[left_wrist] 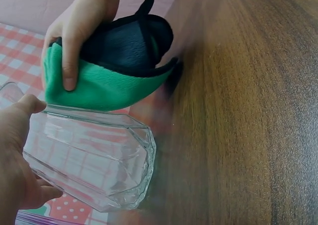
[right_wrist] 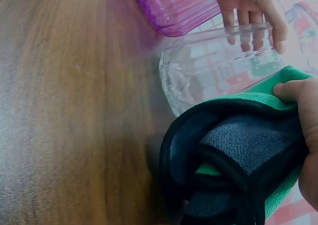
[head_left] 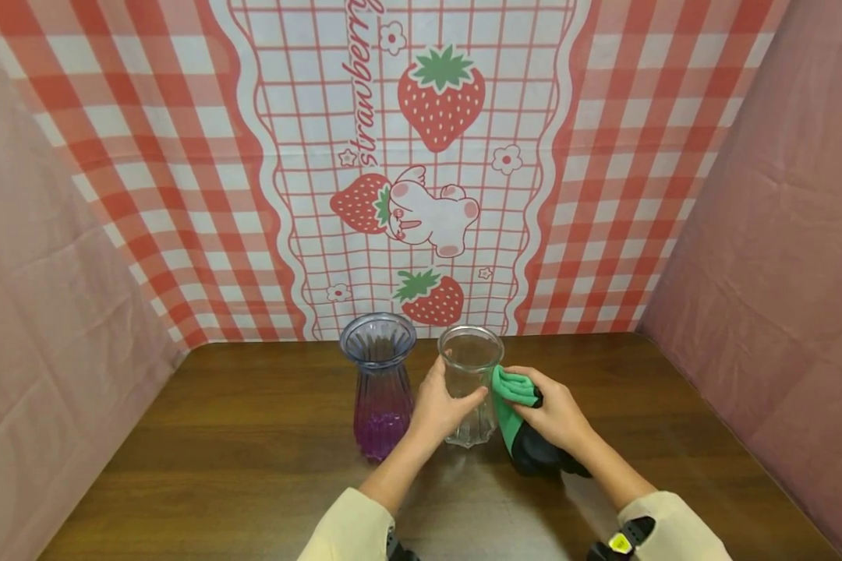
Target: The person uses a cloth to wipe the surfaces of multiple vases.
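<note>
My left hand (head_left: 440,401) grips a clear glass vase (head_left: 472,425) around its upper part, thumb on the near side and fingers behind. The vase is upright, its base close over the table, and looks empty. In my right hand (head_left: 557,409) is a bunched cleaning cloth (head_left: 512,397), green on one face and dark grey with black edging on the other. The green face lies against the vase's right side below the rim, as the left wrist view shows with the cloth (left_wrist: 109,88) along the glass wall. Folds of the cloth (right_wrist: 248,140) hang beneath my right hand.
Left of the clear vase stands a taller fluted vase (head_left: 382,389), bluish at its flared rim and purple toward the base. Both are on a brown wooden table (head_left: 252,436). Behind hangs a red-checked strawberry cloth (head_left: 435,195), with pink fabric (head_left: 758,257) at the sides.
</note>
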A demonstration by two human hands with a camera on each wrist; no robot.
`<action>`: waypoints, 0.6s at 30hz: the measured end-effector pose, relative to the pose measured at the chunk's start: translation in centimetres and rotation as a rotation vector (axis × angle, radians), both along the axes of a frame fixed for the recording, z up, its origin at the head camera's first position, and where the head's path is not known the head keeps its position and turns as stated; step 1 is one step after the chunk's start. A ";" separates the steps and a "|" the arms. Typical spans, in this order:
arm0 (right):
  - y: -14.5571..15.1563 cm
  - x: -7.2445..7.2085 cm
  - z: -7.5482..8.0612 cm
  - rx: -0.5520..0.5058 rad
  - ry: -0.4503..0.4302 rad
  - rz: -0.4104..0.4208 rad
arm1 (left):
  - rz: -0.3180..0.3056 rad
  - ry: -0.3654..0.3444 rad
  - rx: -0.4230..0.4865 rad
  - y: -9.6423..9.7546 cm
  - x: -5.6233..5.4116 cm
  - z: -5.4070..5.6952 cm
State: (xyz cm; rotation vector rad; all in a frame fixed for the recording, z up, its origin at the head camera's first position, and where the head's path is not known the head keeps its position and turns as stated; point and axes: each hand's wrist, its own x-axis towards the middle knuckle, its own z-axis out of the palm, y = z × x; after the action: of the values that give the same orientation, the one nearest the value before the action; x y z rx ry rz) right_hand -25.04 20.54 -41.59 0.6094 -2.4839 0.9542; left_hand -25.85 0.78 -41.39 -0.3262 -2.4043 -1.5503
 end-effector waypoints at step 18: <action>-0.1 0.0 -0.3 0.010 -0.034 -0.009 | -0.008 -0.018 0.008 0.0 0.1 0.1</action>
State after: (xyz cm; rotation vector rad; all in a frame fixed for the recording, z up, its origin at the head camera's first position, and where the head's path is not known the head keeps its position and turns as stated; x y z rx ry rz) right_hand -25.07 20.45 -41.92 0.5888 -2.5203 0.9573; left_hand -25.79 0.75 -41.24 -0.3224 -2.4127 -1.5728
